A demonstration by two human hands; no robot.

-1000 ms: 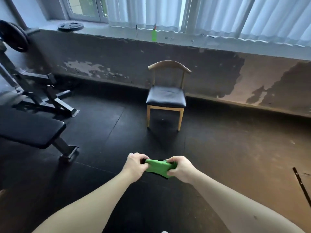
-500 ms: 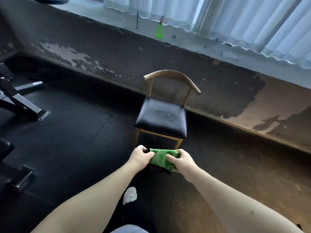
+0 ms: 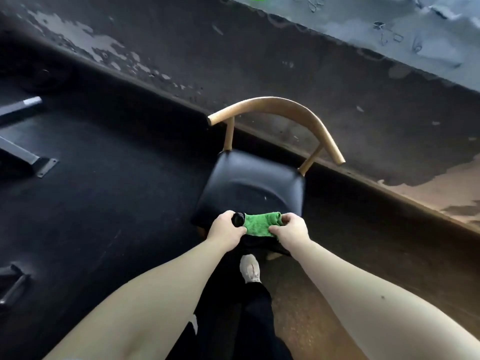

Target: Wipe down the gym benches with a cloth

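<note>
Green microfibre cloth (image 3: 261,224), bunched into a short roll, is held between both hands over the 6 o'clock edge of the black padded seat of a wooden chair (image 3: 252,183). Contact with the seat cannot be determined. The left hand (image 3: 226,229) is curled round the cloth's 9 o'clock end, where a small black round item (image 3: 238,219) is seen. The right hand (image 3: 291,231) is pinched onto the 3 o'clock end. A grey metal bench foot (image 3: 26,157) is located on the black rubber floor (image 3: 117,203) at 9 o'clock from the chair, well apart. A pale shoe (image 3: 250,268) is seen at 6 o'clock from the cloth.
</note>
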